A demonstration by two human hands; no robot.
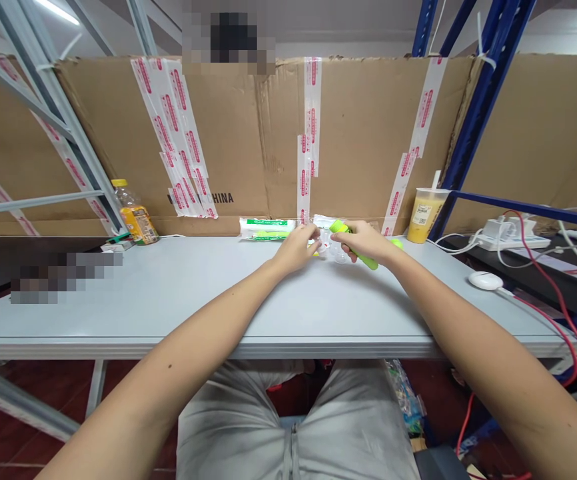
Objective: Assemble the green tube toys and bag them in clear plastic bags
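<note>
Both my arms reach to the far middle of a grey table [178, 293]. My right hand [366, 241] is closed round a bright green stick-shaped object [358, 253], its round cap end near my fingers. My left hand [299, 245] pinches a clear plastic wrapper [332, 250] that lies between the two hands. A flat white and green packet [264, 228] lies just left of my left hand against the cardboard.
A cardboard wall [358, 133] with red-and-white tape backs the table. An orange drink bottle [136, 215] stands at the back left, a yellow drink cup with straw [424, 213] at the back right. A white round device [485, 280], power strip [511, 235] and red cable [553, 293] lie right.
</note>
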